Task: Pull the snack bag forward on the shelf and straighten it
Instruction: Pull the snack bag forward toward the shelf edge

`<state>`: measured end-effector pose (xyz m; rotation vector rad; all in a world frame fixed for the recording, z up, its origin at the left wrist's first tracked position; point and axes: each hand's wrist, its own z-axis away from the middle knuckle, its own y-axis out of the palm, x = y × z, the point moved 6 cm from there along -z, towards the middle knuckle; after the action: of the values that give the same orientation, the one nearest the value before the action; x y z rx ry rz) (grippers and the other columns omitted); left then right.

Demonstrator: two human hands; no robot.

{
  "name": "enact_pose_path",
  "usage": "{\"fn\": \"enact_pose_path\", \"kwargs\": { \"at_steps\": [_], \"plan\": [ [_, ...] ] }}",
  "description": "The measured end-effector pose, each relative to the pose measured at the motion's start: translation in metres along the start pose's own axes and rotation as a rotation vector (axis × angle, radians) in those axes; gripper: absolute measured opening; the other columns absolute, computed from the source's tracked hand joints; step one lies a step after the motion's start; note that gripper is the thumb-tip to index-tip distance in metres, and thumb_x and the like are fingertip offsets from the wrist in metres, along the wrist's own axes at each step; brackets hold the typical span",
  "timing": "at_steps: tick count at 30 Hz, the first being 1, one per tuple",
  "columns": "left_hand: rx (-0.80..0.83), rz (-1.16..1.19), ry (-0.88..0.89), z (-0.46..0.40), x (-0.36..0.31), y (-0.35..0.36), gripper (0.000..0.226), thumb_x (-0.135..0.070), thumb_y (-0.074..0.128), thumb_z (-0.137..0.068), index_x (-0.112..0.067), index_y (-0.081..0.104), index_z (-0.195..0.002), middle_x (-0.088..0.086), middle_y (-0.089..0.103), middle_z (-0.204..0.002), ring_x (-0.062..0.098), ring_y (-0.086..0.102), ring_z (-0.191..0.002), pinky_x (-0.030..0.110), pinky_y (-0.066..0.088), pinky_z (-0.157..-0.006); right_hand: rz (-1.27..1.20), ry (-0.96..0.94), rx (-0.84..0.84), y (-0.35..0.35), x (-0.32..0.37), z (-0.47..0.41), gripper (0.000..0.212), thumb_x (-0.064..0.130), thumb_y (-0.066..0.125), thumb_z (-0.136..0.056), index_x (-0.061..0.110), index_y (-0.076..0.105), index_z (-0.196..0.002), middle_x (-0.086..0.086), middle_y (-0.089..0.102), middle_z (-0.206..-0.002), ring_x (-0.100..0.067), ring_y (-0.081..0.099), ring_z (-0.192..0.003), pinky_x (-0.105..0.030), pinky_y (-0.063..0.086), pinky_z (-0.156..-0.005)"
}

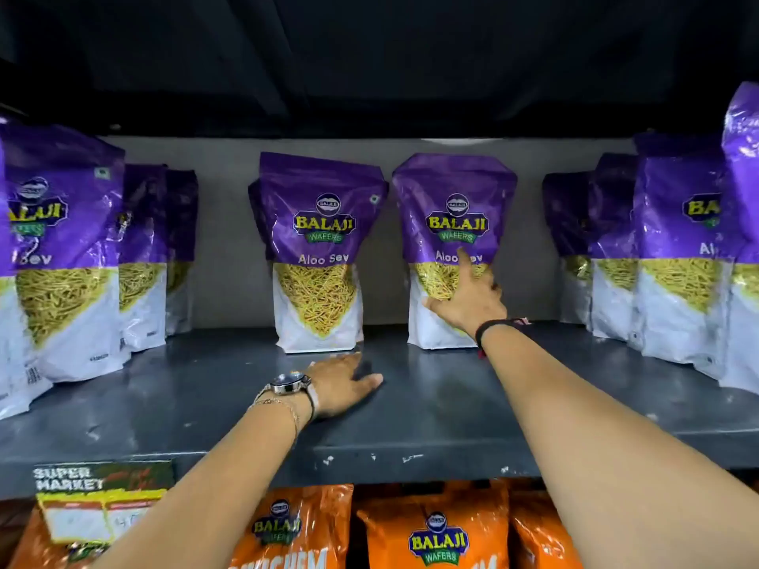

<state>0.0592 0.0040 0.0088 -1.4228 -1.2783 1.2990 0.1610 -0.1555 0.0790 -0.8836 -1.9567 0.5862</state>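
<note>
Orange Balaji bags [437, 531] on the lower shelf sit closest, with both forearms reaching over them to the purple Aloo Sev row.

Right hand [472, 293] is up against the front of the snack bag [454, 223], fingers spread wide with the index finger pointing up over the "Aloo Sev" print, not gripping anything as far as I can see. That bag stands upright way at the back of the dark shelf [451, 404], close to the rear wall, with a twin bag [318, 248] just beside it on the left. Left hand [345, 384] lies flat and open on the bare shelf in front of the twin, holding nothing, watch [289, 383] on that wrist. More purple bags stand further forward at both ends.
</note>
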Motion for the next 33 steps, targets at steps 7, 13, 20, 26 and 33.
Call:
{"fn": "enact_pose_path", "kwargs": {
  "at_steps": [7, 13, 20, 26, 33],
  "plan": [
    [0.006, -0.004, -0.023, -0.003, 0.003, 0.005, 0.054, -0.046, 0.030, -0.095, -0.010, 0.044, -0.133, 0.010, 0.042, -0.146, 0.027, 0.040, -0.133, 0.031, 0.031, -0.109, -0.025, 0.058, -0.051, 0.015, -0.007, -0.009, 0.092, 0.037, 0.070, -0.079, 0.025, 0.009, -0.147, -0.032, 0.001, -0.151, -0.055, 0.024, -0.131, -0.051, 0.031, -0.107],
    [0.013, -0.012, -0.037, -0.004, 0.004, 0.005, 0.055, -0.047, 0.029, -0.095, -0.011, 0.043, -0.134, 0.010, 0.040, -0.148, 0.028, 0.038, -0.134, 0.032, 0.030, -0.110, -0.034, 0.041, -0.070, 0.012, -0.008, -0.009, 0.090, 0.036, 0.069, -0.079, 0.023, 0.012, -0.147, -0.031, 0.026, -0.140, -0.049, 0.040, -0.122, -0.047, 0.038, -0.102],
    [0.036, -0.006, -0.054, -0.003, 0.006, 0.006, 0.061, -0.050, 0.028, -0.094, -0.014, 0.033, -0.142, 0.005, 0.029, -0.154, 0.025, 0.029, -0.140, 0.031, 0.024, -0.114, -0.035, 0.033, -0.059, 0.000, -0.006, 0.004, 0.086, 0.033, 0.071, -0.079, 0.022, 0.017, -0.145, -0.028, 0.027, -0.140, -0.047, 0.042, -0.121, -0.045, 0.040, -0.100],
    [0.041, -0.011, -0.045, -0.001, 0.004, 0.005, 0.060, -0.049, 0.027, -0.094, -0.014, 0.034, -0.142, 0.004, 0.029, -0.155, 0.024, 0.029, -0.140, 0.031, 0.024, -0.114, -0.028, 0.015, -0.071, -0.014, -0.004, 0.023, 0.086, 0.033, 0.072, -0.077, 0.021, 0.020, -0.145, -0.026, 0.032, -0.134, -0.045, 0.046, -0.117, -0.041, 0.042, -0.096],
    [0.049, -0.034, -0.034, 0.001, 0.001, 0.004, 0.060, -0.047, 0.026, -0.095, -0.012, 0.031, -0.144, 0.005, 0.025, -0.156, 0.023, 0.026, -0.142, 0.029, 0.022, -0.115, -0.014, 0.009, -0.088, -0.027, -0.005, 0.046, 0.088, 0.038, 0.071, -0.077, 0.025, 0.017, -0.146, -0.023, 0.032, -0.136, -0.044, 0.045, -0.118, -0.042, 0.044, -0.094]
  ]
}}
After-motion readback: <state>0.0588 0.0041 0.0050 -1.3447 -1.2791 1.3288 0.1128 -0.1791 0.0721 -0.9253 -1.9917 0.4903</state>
